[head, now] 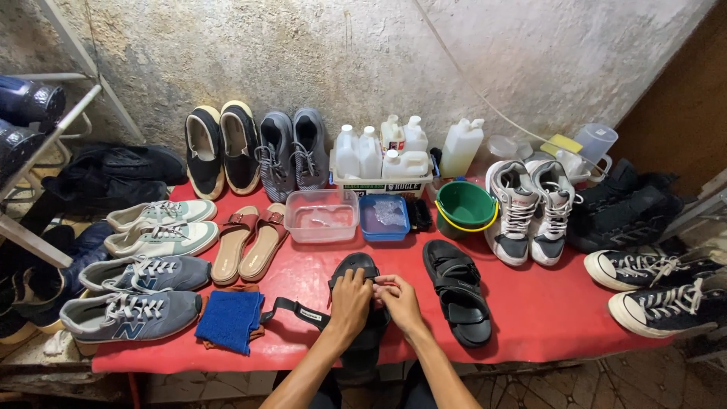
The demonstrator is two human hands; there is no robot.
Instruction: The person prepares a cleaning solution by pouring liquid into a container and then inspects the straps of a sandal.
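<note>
Both hands on near black sandal (362, 266): left hand (351, 301) gripping it, right hand (399, 299) pinching strap (303, 312); 2nd sandal (458, 291) just right

Both hands (375, 299) grip the black strap sandal (362, 303); its twin sandal (458, 291) just right, folded blue cloth (229, 320) left, clear plastic tub (322, 215) behind.

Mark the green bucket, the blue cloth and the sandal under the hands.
green bucket (463, 203), head view, inner wall.
blue cloth (229, 320), head view, middle of the fold.
sandal (356, 265), head view, toe end.
</note>
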